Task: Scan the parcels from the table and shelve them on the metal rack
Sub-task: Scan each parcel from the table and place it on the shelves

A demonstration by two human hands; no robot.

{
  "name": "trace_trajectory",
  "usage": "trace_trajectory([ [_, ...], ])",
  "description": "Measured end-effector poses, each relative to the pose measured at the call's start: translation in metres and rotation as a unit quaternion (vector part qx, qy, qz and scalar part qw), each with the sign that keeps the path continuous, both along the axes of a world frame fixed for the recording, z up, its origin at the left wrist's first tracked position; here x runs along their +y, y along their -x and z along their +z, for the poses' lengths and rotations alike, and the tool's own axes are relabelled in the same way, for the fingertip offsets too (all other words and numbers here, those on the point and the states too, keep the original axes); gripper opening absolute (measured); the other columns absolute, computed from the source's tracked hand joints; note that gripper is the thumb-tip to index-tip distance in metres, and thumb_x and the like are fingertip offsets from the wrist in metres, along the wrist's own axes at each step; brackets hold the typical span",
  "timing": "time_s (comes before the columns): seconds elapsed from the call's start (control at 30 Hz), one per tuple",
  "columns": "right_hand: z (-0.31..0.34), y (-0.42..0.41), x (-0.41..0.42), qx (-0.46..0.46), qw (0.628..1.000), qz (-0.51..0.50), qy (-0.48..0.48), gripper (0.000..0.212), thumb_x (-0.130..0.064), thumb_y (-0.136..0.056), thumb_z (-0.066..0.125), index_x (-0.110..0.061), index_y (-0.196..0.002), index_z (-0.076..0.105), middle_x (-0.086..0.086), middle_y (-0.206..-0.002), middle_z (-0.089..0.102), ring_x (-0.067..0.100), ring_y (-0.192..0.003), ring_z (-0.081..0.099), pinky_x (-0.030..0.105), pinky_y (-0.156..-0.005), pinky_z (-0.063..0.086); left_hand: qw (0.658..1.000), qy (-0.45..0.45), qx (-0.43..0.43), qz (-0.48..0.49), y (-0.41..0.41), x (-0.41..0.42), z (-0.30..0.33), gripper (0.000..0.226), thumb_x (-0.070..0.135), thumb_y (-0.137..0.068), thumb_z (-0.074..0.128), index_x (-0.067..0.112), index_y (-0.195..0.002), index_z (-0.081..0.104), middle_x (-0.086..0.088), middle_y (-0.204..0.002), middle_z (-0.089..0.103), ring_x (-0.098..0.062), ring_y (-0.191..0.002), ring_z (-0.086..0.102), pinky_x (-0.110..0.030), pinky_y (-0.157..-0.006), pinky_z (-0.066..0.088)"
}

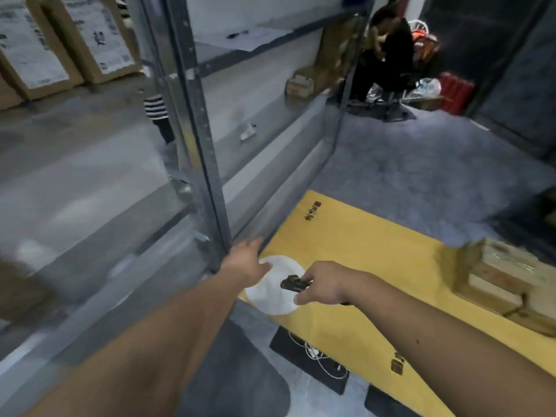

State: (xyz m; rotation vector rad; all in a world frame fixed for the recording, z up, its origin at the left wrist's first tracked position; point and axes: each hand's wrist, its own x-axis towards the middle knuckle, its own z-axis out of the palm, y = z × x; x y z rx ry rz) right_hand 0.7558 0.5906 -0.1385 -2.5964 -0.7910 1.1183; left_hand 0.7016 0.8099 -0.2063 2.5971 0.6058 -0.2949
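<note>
yellow table (376,266): white round parcel (276,293) at near-left corner, stacked cardboard boxes (511,281) right | metal rack (210,176) shelf: small boxes (301,84), paper sheet (252,37)

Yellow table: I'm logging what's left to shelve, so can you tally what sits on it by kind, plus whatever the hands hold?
White round parcel: 1, the left hand rests on its edge
Cardboard boxes: at least 3, stacked at the right end, blurred
Black scanner: 1, held in the right hand
Total: at least 5

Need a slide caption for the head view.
Left hand reaches a round white parcel on the yellow table; right hand grips a black scanner.
</note>
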Motion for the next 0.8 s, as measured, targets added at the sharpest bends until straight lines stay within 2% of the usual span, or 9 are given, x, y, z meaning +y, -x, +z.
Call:
trace_trajectory([
  [0.2, 0.001, -0.032, -0.125, 0.009, 0.996, -0.091, 0.006, 0.047, -0.056, -0.091, 0.073, -0.01, -0.102, 0.073, 0.003, -0.084, 0.062, 0.024, -0.075, 0.056, 0.034, -0.065, 0.041, 0.995, -0.002, 0.023, -0.099, -0.071, -0.125, -0.004, 0.078, 0.055, -0.098, 0.059, 0.039, -0.164, 0.021, 0.0, -0.171, 0.021, -0.023, -0.157, 0.019, -0.048, -0.12, 0.035],
  [0.37, 0.0, -0.049, -0.223, 0.014, 0.981, -0.194, -0.002, 0.05, -0.058, -0.093, 0.07, -0.01, -0.109, 0.074, 0.007, -0.093, 0.065, 0.024, -0.079, 0.056, 0.034, -0.066, 0.041, 0.983, -0.009, 0.05, -0.178, -0.128, -0.211, -0.015, 0.079, 0.058, -0.095, 0.061, 0.039, -0.163, 0.025, 0.0, -0.172, 0.019, -0.022, -0.157, 0.016, -0.045, -0.121, 0.034],
  [0.43, 0.0, -0.055, -0.257, 0.009, 0.971, -0.239, -0.004, 0.051, -0.059, -0.093, 0.07, -0.01, -0.11, 0.074, 0.009, -0.097, 0.068, 0.025, -0.082, 0.058, 0.035, -0.068, 0.043, 0.975, -0.014, 0.054, -0.214, -0.151, -0.244, -0.016, 0.079, 0.058, -0.095, 0.061, 0.038, -0.163, 0.025, 0.0, -0.171, 0.021, -0.025, -0.156, 0.018, -0.045, -0.121, 0.034],
  [0.57, 0.0, -0.062, -0.313, 0.006, 0.941, -0.339, -0.007, 0.051, -0.058, -0.092, 0.072, -0.01, -0.108, 0.073, 0.007, -0.092, 0.067, 0.025, -0.081, 0.06, 0.035, -0.069, 0.043, 0.955, 0.004, 0.06, -0.289, -0.193, -0.305, -0.022, 0.081, 0.055, -0.098, 0.061, 0.036, -0.165, 0.02, -0.002, -0.171, 0.02, -0.027, -0.155, 0.022, -0.045, -0.12, 0.036],
  [0.73, -0.003, -0.067, -0.371, 0.003, 0.898, -0.441, -0.008, 0.049, -0.056, -0.093, 0.072, -0.012, -0.116, 0.073, 0.011, -0.109, 0.071, 0.027, -0.098, 0.068, 0.034, -0.072, 0.048, 0.937, 0.038, 0.045, -0.345, -0.243, -0.381, -0.025, 0.085, 0.053, -0.097, 0.064, 0.034, -0.166, 0.017, -0.003, -0.172, 0.016, -0.03, -0.153, 0.025, -0.046, -0.116, 0.041],
  [0.8, -0.007, -0.07, -0.391, 0.012, 0.886, -0.463, -0.009, 0.052, -0.056, -0.093, 0.073, -0.013, -0.122, 0.072, 0.011, -0.111, 0.07, 0.025, -0.094, 0.068, 0.033, -0.07, 0.048, 0.935, 0.049, 0.039, -0.348, -0.257, -0.41, -0.021, 0.086, 0.052, -0.096, 0.066, 0.032, -0.165, 0.018, -0.003, -0.172, 0.015, -0.031, -0.153, 0.025, -0.046, -0.115, 0.041],
])
